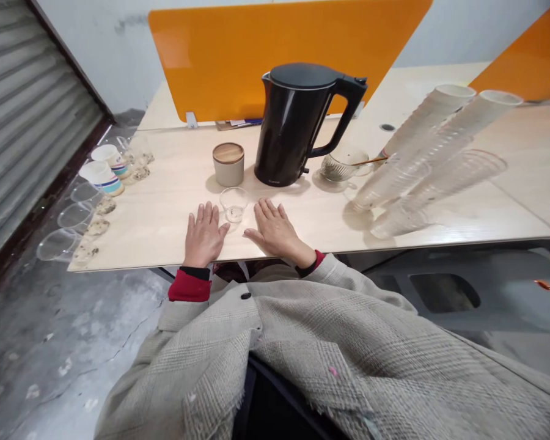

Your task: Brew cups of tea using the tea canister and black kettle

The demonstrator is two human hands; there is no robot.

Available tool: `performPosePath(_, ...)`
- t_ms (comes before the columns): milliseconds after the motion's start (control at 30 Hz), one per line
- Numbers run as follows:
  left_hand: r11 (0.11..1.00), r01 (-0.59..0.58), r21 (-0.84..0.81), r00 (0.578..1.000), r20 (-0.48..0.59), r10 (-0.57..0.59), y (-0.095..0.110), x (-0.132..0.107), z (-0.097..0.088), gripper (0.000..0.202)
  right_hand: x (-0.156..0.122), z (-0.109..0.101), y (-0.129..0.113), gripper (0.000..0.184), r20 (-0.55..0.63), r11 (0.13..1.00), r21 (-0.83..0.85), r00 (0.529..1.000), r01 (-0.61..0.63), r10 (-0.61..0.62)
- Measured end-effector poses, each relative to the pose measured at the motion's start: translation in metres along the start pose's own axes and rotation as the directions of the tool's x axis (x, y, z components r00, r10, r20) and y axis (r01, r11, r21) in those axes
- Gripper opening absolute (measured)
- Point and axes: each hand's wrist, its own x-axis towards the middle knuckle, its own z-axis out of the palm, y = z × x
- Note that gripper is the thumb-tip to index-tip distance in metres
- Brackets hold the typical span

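My left hand and my right hand both lie flat, palms down, on the pale wooden table, fingers spread, holding nothing. Between them, just past the fingertips, stands a small clear plastic cup with a little something at its bottom. Behind it are a grey canister with a wooden lid and a black electric kettle, lid closed, handle to the right.
A glass mug with a spoon sits right of the kettle. Stacks of clear and white plastic cups lie on their sides at right. Several cups line the table's left edge. An orange divider stands behind.
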Motion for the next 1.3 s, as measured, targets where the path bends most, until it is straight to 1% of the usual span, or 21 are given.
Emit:
performPosePath(267,0.999,-0.031,0.017,0.999,-0.013,0.031,-0.0042,-0.0009,0.0052,0.07,0.0001,0.0052,0.0008,0.09,-0.003,1.0,0.012,1.0,-0.012,0.012)
performPosePath(433,0.999,-0.054,0.009,0.999,-0.006,0.054,-0.0042,-0.0018,0.0043,0.068,0.0,0.0058,0.0009,0.091,0.008,1.0,0.007,1.0,-0.015,0.015)
performPosePath(700,0.999,-0.047,0.026,0.999,0.013,0.047,-0.0017,-0.0029,0.0005,0.068,-0.0007,0.0029,0.0004,0.093,0.033,1.0,0.013,0.999,-0.014,0.013)
performPosePath(900,0.998,-0.052,0.021,0.999,-0.002,0.052,-0.0024,-0.0042,0.0013,0.067,-0.0003,0.002,-0.0002,0.091,0.039,0.999,0.027,0.999,-0.021,0.02)
performPosePath(1033,0.998,-0.05,0.033,0.999,0.009,0.05,-0.0029,-0.004,0.0023,0.067,-0.001,0.0016,-0.0006,0.09,0.044,1.0,0.02,0.999,-0.023,0.022)
performPosePath(1300,0.997,-0.069,0.043,0.998,0.011,0.069,-0.0026,-0.0046,0.0011,0.065,-0.0056,0.0007,0.0008,0.075,0.015,1.0,0.011,1.0,0.022,-0.022)
